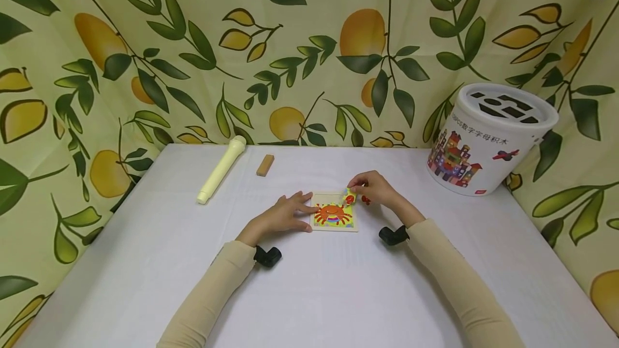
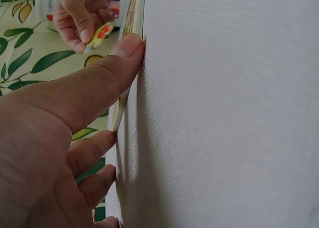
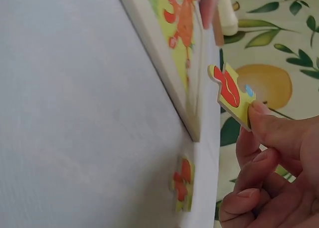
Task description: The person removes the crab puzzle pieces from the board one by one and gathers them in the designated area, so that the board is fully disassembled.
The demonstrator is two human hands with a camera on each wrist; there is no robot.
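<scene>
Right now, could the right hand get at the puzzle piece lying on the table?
Likely yes: that loose piece lies near the right hand, with nothing visible between them, though the fingers pinch another piece, which may need placing first.

"数字字母积木" on the white bucket (image 1: pixel 488 146)
</scene>
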